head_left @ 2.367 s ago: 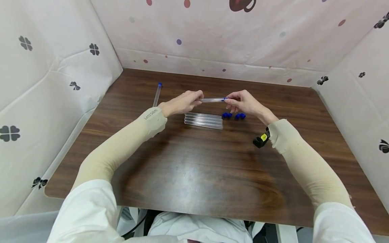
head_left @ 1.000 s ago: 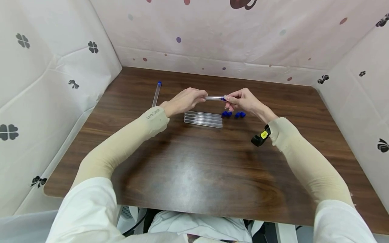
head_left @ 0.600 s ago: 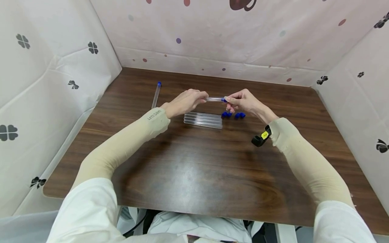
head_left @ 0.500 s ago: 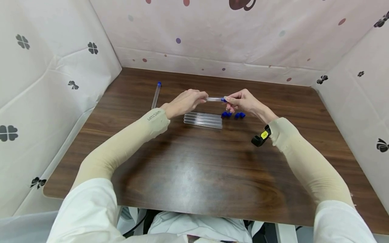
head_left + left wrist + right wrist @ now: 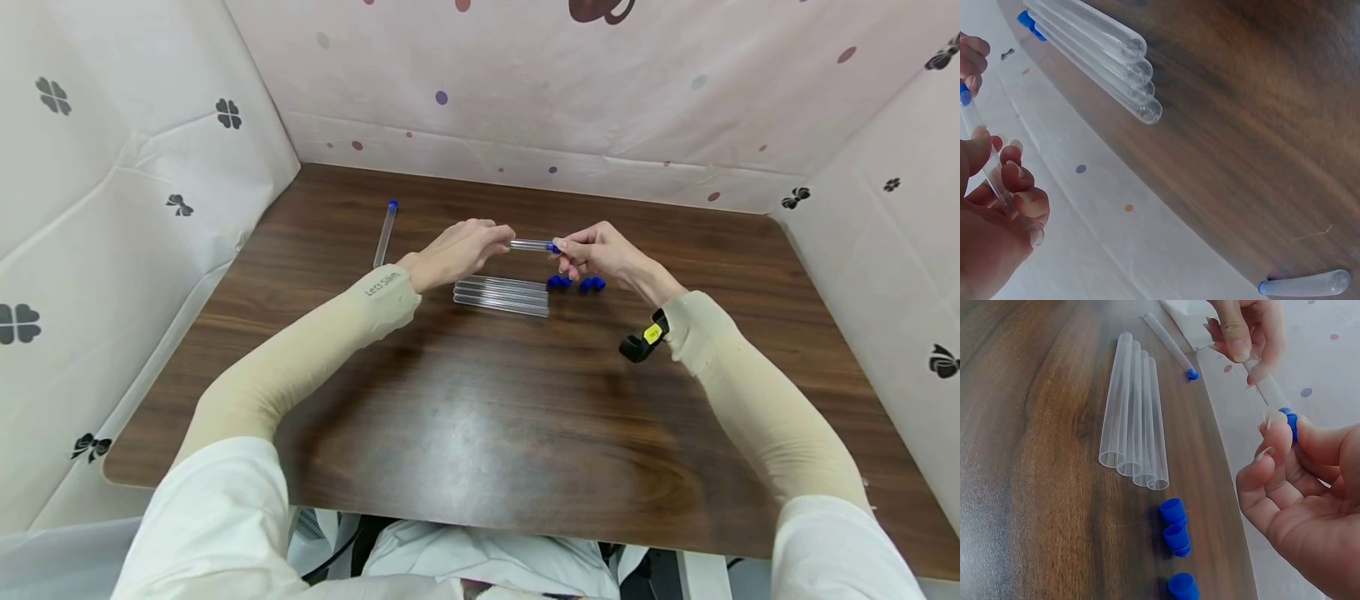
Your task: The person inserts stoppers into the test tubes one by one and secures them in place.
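Observation:
Above the back of the table, my left hand (image 5: 459, 252) grips a clear test tube (image 5: 529, 245), its fingers curled round the rounded end in the left wrist view. My right hand (image 5: 606, 252) pinches a blue cap (image 5: 1289, 423) at the tube's other end. Cap and tube meet there; how deep the cap sits I cannot tell, as fingertips cover part of it. Below the hands lie several uncapped test tubes (image 5: 1137, 419) side by side, mouths to the right. Several loose blue caps (image 5: 559, 283) are grouped just right of those mouths.
A test tube with a blue cap (image 5: 386, 233) lies at the back left, partly behind my left wrist. The brown wooden table (image 5: 480, 433) meets patterned white sheeting (image 5: 480, 92) at the back and sides. A black wrist strap (image 5: 642, 342) hangs beneath my right wrist.
Since the oldest frame, my left hand has shifted slightly right along the tube, so less of it shows between the hands. The right hand stays nearly in place, still pinching the cap.

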Available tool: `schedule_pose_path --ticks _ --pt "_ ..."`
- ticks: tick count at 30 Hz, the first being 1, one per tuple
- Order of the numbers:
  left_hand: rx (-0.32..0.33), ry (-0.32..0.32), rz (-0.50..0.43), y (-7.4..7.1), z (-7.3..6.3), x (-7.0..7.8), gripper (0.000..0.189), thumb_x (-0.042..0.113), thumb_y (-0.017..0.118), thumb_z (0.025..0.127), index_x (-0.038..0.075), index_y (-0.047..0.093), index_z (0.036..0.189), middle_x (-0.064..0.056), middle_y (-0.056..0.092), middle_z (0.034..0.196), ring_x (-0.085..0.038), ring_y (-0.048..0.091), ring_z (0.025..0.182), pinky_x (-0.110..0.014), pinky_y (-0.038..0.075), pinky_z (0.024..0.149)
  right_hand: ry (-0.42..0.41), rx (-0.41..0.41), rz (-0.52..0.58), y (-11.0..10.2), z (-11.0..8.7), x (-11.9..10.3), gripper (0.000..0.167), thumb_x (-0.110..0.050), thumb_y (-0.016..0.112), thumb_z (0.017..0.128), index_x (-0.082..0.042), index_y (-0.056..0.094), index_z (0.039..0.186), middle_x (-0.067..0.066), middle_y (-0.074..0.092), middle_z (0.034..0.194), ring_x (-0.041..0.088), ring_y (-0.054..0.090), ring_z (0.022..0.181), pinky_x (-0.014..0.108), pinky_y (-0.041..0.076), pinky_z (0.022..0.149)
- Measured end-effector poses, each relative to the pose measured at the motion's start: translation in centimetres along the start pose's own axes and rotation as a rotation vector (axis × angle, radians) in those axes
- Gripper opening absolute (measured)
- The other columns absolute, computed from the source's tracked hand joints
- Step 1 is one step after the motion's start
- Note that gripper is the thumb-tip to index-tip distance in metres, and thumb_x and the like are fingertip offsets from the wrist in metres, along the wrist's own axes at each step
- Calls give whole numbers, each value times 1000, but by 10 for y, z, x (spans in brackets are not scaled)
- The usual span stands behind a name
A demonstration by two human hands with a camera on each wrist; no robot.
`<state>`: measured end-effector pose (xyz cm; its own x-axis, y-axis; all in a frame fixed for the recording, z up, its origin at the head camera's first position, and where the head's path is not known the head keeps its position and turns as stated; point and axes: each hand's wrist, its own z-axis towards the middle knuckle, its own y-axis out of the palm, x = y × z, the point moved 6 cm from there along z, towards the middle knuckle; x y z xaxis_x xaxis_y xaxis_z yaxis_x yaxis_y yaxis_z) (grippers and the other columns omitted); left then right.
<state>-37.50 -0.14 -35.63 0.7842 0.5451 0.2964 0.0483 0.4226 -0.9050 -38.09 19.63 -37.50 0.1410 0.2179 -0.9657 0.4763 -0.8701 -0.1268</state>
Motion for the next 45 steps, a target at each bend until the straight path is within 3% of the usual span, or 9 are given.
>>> schedule_pose_path --ticks 4,13,18,27,33,36,40,45 --pt "9 12 20 -2 1 2 17 19 52 99 10 62 110 -7 65 89 -19 56 74 -31 47 65 28 -12 31 0 0 2 25 -21 56 97 0 70 95 4 64 68 13 57 59 25 50 58" --pt "25 7 34 -2 2 2 17 19 51 100 9 62 110 -8 66 89 -19 56 73 -30 46 63 44 2 62 0 1 0 31 -23 58 96 6 68 102 3 64 70 14 58 63 26 51 59" --pt "27 -6 44 -2 2 2 17 18 51 100 11 62 111 -8 66 92 -18 55 72 -29 43 59 58 12 88 0 1 0 40 -22 58 96 15 60 112 4 65 69 15 58 63 26 51 59" --pt "29 -10 73 0 1 2 19 20 50 100 11 62 111 -7 65 92 -17 54 71 -28 45 60 82 -29 171 4 0 4 42 -19 55 98 19 54 117 5 64 69 15 56 60 26 50 59" --pt "-3 -15 126 -1 3 1 21 23 49 101 13 62 114 -5 64 91 -17 54 71 -29 46 60 96 -56 230 6 -2 7 25 -16 54 98 4 68 102 5 64 73 14 55 60 25 47 59" --pt "-15 -21 129 -2 3 1 22 24 48 101 13 61 115 -5 64 91 -17 55 72 -30 46 62 79 -53 193 6 -2 6 28 -18 53 99 6 66 104 4 63 73 14 54 61 24 47 59" --pt "-18 -24 54 -3 2 0 21 24 49 101 12 61 114 -6 64 90 -17 55 75 -31 47 67 25 -12 62 7 -2 1 40 -27 51 100 10 61 110 3 63 74 13 56 62 25 51 60" --pt "-4 -31 -54 -5 3 -5 21 22 49 101 10 60 114 -5 65 94 -16 56 79 -31 48 74 -56 66 -49 5 -1 -7 37 -33 48 100 0 66 103 3 64 72 12 59 59 24 51 57"
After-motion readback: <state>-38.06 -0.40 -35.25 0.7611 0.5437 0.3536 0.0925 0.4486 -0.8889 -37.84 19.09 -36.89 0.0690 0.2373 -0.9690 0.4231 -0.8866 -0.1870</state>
